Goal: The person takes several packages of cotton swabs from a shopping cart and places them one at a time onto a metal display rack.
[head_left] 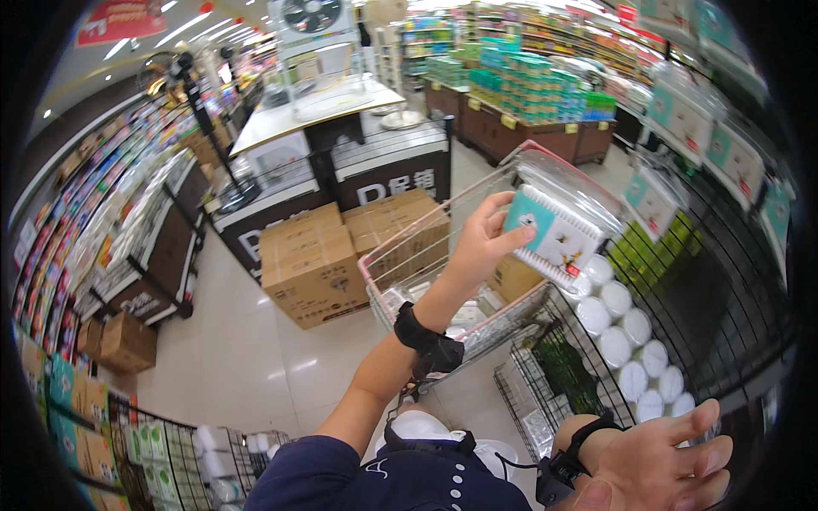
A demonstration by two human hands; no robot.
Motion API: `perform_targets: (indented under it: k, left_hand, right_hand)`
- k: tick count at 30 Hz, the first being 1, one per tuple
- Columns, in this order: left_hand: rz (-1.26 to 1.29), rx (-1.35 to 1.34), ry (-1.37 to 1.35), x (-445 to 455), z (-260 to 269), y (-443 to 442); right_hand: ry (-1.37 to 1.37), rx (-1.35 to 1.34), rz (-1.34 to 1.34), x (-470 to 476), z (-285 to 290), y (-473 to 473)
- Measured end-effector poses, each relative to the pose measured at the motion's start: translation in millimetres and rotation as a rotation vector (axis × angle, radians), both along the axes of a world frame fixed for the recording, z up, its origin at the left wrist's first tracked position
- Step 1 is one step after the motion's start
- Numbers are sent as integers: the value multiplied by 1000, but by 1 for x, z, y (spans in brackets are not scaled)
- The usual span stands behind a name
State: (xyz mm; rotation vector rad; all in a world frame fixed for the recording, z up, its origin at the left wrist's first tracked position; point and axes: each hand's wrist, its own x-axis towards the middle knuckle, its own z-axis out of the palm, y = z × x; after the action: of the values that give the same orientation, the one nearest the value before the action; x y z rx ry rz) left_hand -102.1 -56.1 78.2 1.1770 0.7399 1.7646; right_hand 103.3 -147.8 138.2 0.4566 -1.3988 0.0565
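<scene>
My left hand [489, 239] grips a flat teal-and-white plastic pack [556, 233] by its left end, thumb on top. The pack bears writing and a picture that looks like cotton. It is held over a wire shopping cart [409, 223] with a pink rim. Clear plastic packaging [569, 182] shows behind the pack, and a cardboard box [514, 278] sits lower in the cart. At the lower right, my right hand [664, 463] is palm up, fingers apart and holding nothing. Nearest to it are round white wrapped items [650, 405] stacked behind a wire rack.
Similar teal-and-white packs [680, 115] hang on the right. A black wire rack [716, 319] stands below them. Large cardboard cartons [313, 262] rest on the floor against a display stand [390, 153]. Another wire rack [185, 460] with goods is at the lower left.
</scene>
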Motion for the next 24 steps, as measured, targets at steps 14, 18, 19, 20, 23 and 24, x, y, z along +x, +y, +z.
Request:
perform_targets:
  k: [14,18,19,20,23,24]
  left_hand:
    - [414,-37,-19,-110,-17,-92]
    - [599,-146,-89,-135,-48,-132]
    - [648,-167,-104,-139,-54,-138]
    - [677,-205,-108,-142,-56,-147]
    - [761,-241,-139,-155,-71,-165]
    - [795,-247,-155,-157,-73,-170]
  right_hand:
    - [-320,-106,111,-67,9,35]
    - [-356,-9,225,-97,16,52]
    - [-383,30,221,-102,18,58]
    - [-400,67,222,-108,19,62]
    - [-370,35,297,-129,20,66]
    - [-323,-22,361,-137,22,64]
